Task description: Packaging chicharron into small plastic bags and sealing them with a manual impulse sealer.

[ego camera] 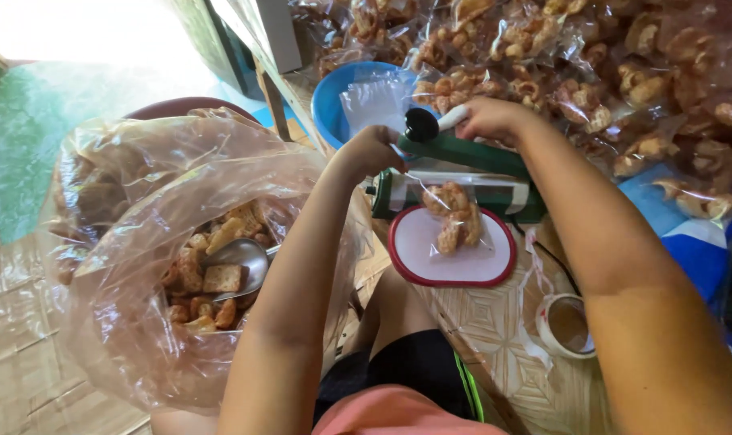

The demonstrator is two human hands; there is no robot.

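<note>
Low table (pixel 495 338), patterned tan covering. Green heat sealer (pixel 462 173) at centre, far side. Just near of it, a white mat with red rim (pixel 418 258). Tape roll (pixel 566 325) near right. Blue bowl (pixel 333 101) far left. Heap of filled snack bags (pixel 624 72) across far right. Blue-and-white cloth (pixel 696 250) at right edge.

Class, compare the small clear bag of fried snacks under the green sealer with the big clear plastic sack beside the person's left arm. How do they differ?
The small clear bag of fried snacks holds a few pieces; the big clear plastic sack holds many more. The small bag's top lies clamped under the green sealer; the sack gapes open, with a metal scoop inside. Both are transparent.
</note>
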